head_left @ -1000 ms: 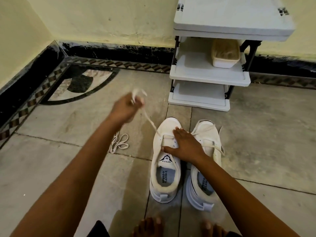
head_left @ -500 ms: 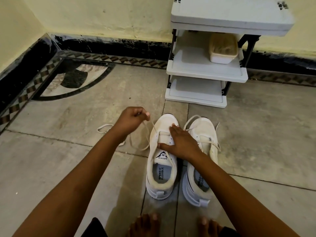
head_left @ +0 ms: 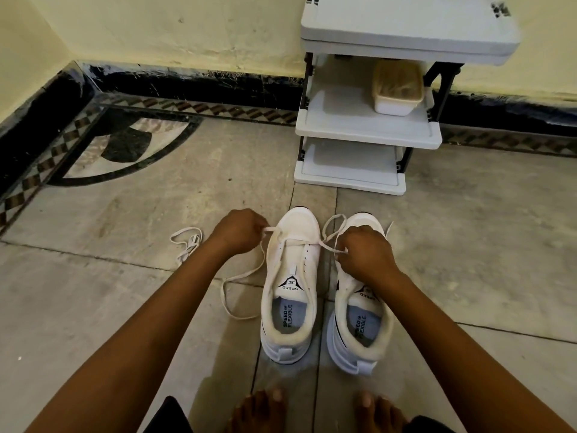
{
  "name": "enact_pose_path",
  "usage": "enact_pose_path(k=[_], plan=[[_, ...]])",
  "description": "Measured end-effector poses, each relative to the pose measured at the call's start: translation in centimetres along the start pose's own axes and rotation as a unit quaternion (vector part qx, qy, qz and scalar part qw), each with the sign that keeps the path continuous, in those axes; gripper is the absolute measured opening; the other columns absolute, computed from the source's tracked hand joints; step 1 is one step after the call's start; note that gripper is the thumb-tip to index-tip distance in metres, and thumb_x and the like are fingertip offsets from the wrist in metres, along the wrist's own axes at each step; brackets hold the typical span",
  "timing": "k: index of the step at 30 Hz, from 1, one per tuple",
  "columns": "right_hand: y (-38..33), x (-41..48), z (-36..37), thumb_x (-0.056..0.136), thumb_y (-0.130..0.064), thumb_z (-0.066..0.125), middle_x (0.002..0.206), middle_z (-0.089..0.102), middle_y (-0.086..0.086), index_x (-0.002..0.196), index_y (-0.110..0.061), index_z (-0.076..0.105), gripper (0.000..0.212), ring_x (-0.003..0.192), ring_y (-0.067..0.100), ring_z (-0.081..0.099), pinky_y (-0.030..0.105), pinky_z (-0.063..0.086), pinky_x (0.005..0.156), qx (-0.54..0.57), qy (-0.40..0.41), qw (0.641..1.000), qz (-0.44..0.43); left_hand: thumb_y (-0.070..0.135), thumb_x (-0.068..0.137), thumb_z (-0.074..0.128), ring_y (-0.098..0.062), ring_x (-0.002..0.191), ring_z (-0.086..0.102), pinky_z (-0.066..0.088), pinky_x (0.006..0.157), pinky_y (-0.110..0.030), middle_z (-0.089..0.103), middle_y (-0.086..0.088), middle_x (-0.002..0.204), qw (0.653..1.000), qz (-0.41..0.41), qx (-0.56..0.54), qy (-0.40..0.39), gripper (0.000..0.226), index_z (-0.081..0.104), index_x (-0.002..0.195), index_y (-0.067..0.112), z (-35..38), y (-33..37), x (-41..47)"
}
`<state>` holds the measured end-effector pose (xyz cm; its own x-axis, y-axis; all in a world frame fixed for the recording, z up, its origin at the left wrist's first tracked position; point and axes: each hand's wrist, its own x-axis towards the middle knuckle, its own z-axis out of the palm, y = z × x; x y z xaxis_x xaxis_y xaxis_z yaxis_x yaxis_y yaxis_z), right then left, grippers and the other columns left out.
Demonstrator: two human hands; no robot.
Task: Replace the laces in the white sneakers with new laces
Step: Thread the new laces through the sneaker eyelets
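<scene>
Hands at work on a pair of white sneakers: I am pinching one end of the lace (head_left: 298,242) in my left hand (head_left: 240,232) and the other end in my right hand (head_left: 363,254), fingers curled tight on it at both sides. The lace is running straight across the left sneaker (head_left: 299,223) through the eyelets nearest the toe, and I am drawing it level.

A second ago my left hand was hauling its end high above the floor (head_left: 125,307) while my right palm was pressing flat on the tongue to steady the sneaker. Now the left has come down beside the toe, and the right has lifted off and is sitting over the front of the right sneaker (head_left: 362,320). The slack on the left is trailing in a loop on the floor.

By my reckoning the first row is through and I am evening the two ends before crossing them upward. The higher eyelets are standing bare, so most of the job is waiting. Whether the right sneaker is laced I cannot tell, as my hand is covering its front.

A second lace (head_left: 187,242) is lying loose on the floor near my left wrist, and a rack (head_left: 368,132) is standing against the wall beyond.
</scene>
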<state>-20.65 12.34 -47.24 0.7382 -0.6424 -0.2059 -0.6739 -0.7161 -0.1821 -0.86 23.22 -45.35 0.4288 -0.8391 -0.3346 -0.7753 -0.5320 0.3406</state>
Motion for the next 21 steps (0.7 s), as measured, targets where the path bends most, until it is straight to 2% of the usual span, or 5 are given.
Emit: enact_pose_path(k=[4, 9, 13, 17, 21], plan=[[0.2, 0.5, -2.0, 0.089, -0.025, 0.061, 0.078, 0.066, 0.005, 0.087, -0.013, 0.067, 0.013, 0.077, 0.015, 0.060, 0.030, 0.039, 0.065, 0.269, 0.016, 0.963, -0.006, 0.010, 0.085, 0.065, -0.013, 0.102, 0.058, 0.040, 0.081, -0.016, 0.061, 0.003, 0.120, 0.978, 0.068, -0.182, 0.080, 0.039, 0.061, 0.122, 0.019, -0.9, 2.1, -0.3], [-1.1, 1.3, -5.2, 0.088, -0.023, 0.063, 0.066, 0.059, -0.012, 0.081, -0.018, 0.069, 0.011, 0.062, 0.000, 0.053, 0.022, 0.040, 0.062, 0.352, 0.006, 0.933, -0.074, 0.012, 0.084, 0.067, -0.007, 0.106, 0.058, 0.042, 0.087, -0.011, 0.066, 0.007, 0.112, 0.957, 0.166, -0.235, -0.030, 0.032, 0.065, 0.116, 0.018, -1.7, 5.1, -0.8], [0.6, 1.5, -5.5, 0.089, -0.021, 0.062, 0.064, 0.057, -0.009, 0.087, -0.013, 0.073, 0.014, 0.053, -0.003, 0.047, 0.010, 0.035, 0.051, 0.373, -0.001, 0.928, -0.026, 0.016, 0.091, 0.058, -0.019, 0.077, 0.064, 0.046, 0.072, -0.029, 0.072, -0.006, 0.087, 0.977, 0.081, -0.188, 0.064, 0.016, 0.073, 0.095, 0.012, -2.3, 3.7, 0.0], [2.9, 1.2, -4.5, 0.093, -0.015, 0.055, 0.070, 0.059, -0.001, 0.094, -0.008, 0.071, 0.017, 0.065, 0.009, 0.047, 0.024, 0.039, 0.065, 0.446, 0.018, 0.893, 0.054, 0.016, 0.091, 0.051, -0.028, 0.091, 0.063, 0.041, 0.072, -0.029, 0.071, -0.007, 0.096, 0.970, -0.104, -0.038, 0.219, 0.021, 0.072, 0.097, 0.017, -3.2, -0.6, 0.8], [3.7, 1.6, -3.6, 0.094, -0.012, 0.052, 0.070, 0.059, -0.003, 0.098, -0.007, 0.068, 0.017, 0.066, 0.008, 0.048, 0.024, 0.040, 0.069, 0.454, 0.012, 0.886, 0.094, 0.013, 0.089, 0.054, -0.038, 0.089, 0.062, 0.038, 0.069, -0.031, 0.067, -0.017, 0.095, 0.938, -0.233, 0.096, 0.239, 0.019, 0.070, 0.099, 0.011, -3.0, -2.7, 0.7]])
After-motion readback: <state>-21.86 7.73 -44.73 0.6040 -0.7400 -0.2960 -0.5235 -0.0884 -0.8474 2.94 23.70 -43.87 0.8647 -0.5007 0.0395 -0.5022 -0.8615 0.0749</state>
